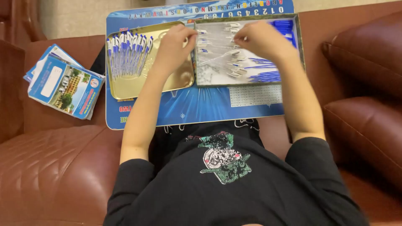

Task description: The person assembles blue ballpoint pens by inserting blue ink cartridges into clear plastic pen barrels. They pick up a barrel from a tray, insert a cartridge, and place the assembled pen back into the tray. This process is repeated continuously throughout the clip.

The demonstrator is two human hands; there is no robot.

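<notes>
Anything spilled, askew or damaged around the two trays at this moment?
Nothing stands out. The finished pens lie in a neat row in the gold tray, the loose pen parts stay inside the box tray, and both hands work over them. The stack of booklets sits slightly fanned, not fallen.

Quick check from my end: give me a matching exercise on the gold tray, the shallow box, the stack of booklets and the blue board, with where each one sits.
Things:
1. gold tray
2. shallow box
3. stack of booklets
4. blue board

Places:
A. on the brown leather seat, off the board, far left
B. under both containers
C. left part of the board, holding a row of assembled blue and white pens
D. right part of the board, holding loose pen parts

Pairs: 1-C, 2-D, 3-A, 4-B
</notes>
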